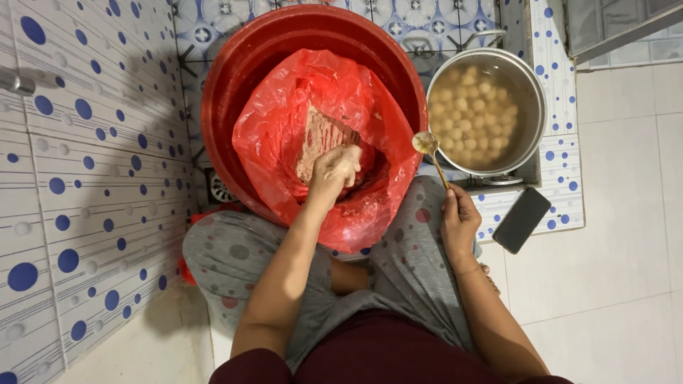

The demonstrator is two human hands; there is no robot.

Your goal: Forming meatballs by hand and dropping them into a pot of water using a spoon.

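Note:
My left hand (pixel 334 171) reaches into a red plastic bag (pixel 284 135) that lines a big red basin (pixel 235 78). Its fingers are coated with pale paste and close on a lump of the pinkish meat paste (pixel 320 135) in the bag. My right hand (pixel 459 217) holds a metal spoon (pixel 429 149) by the handle, bowl up, between the basin and a steel pot (pixel 530 92). The pot holds cloudy water with several pale balls (pixel 473 107) floating in it.
A black phone (pixel 521 220) lies on the dotted tile ledge to the right of my knee. A dotted tiled wall runs along the left. A floor drain (pixel 219 189) sits beside the basin. My grey-trousered knees are under both arms.

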